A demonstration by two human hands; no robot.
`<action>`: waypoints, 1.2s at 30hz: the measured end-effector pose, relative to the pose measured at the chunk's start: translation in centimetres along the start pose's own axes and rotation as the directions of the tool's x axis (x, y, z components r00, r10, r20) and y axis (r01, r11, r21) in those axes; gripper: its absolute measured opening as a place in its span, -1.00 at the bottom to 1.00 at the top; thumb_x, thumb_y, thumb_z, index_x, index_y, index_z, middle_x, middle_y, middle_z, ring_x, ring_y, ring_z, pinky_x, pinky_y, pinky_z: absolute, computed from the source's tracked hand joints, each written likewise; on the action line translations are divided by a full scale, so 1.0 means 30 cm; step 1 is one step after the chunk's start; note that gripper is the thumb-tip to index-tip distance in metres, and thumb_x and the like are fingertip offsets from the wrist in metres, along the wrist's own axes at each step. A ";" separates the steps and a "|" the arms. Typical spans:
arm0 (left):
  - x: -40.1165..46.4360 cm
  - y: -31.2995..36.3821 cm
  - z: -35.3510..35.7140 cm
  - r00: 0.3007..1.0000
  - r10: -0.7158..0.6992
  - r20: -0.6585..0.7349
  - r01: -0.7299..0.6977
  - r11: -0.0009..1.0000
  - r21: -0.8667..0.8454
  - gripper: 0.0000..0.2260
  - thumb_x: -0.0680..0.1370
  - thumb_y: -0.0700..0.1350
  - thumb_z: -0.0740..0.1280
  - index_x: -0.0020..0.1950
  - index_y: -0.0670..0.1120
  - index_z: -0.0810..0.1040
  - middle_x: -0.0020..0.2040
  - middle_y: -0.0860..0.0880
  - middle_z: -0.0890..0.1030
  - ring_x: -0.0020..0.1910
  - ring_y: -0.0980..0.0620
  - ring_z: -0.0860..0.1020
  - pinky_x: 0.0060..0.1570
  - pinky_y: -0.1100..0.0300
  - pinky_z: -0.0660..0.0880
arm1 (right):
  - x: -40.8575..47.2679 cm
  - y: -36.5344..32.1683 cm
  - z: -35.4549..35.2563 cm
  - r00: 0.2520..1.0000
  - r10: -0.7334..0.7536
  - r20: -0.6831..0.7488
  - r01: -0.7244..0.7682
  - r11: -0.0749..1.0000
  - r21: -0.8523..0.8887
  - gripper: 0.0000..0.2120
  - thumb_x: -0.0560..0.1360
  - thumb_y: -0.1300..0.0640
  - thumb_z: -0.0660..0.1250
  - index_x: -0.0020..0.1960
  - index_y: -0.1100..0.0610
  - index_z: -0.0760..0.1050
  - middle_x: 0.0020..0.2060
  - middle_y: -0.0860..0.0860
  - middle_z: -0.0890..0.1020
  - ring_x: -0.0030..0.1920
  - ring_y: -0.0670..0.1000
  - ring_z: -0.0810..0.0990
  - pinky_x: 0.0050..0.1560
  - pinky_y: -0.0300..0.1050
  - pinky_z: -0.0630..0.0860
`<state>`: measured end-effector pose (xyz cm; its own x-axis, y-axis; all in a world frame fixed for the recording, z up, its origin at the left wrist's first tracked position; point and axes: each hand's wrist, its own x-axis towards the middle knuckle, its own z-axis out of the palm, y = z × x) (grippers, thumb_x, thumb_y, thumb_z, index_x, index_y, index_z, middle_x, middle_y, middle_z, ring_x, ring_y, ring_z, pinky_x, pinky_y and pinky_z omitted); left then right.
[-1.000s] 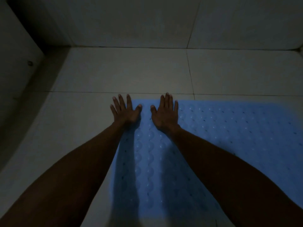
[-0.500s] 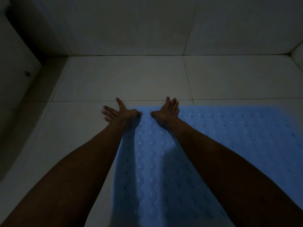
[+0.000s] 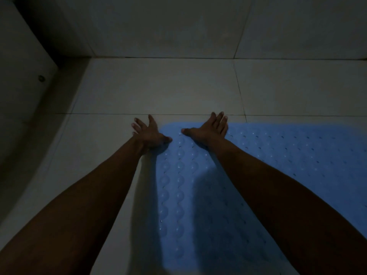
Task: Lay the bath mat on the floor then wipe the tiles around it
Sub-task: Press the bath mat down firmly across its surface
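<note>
A light blue bath mat (image 3: 288, 155) with rows of round bumps and small holes lies flat on pale floor tiles (image 3: 162, 86). It fills the lower right of the view. My left hand (image 3: 148, 132) rests palm down at the mat's far left corner, fingers spread onto the tile and thumb on the mat. My right hand (image 3: 211, 129) presses flat on the mat's far edge, fingers together and pointing away. Both hands hold nothing.
A tiled wall (image 3: 178, 26) rises behind the floor. At the left stands a pale raised surface with a small round fitting (image 3: 41, 78) and a dark gap beside it. The room is dim.
Both hands have slid apart along the mat's far edge: the left one turned outward onto the tile, the right one moved rightward. The view has shifted a little.
</note>
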<state>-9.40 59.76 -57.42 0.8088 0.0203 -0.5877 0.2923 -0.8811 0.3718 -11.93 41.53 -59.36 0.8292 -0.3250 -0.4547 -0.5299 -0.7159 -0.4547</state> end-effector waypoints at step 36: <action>-0.023 -0.142 0.009 0.994 0.109 0.025 -0.111 0.985 0.134 0.28 0.21 0.33 0.51 0.51 -0.01 -0.39 0.46 -0.26 -0.45 0.43 -0.27 -0.44 0.41 -0.23 -0.33 | -0.132 0.044 0.092 0.993 -0.093 -0.074 0.089 0.995 -0.046 0.21 0.34 -0.45 0.32 0.58 0.17 -0.30 0.54 0.15 -0.35 0.51 0.14 -0.43 0.47 0.15 -0.42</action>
<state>-11.33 63.38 -58.79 0.8225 -0.0875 -0.5620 0.1296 -0.9333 0.3349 -16.41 43.57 -60.28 0.8857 -0.3020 -0.3527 -0.4448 -0.7698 -0.4577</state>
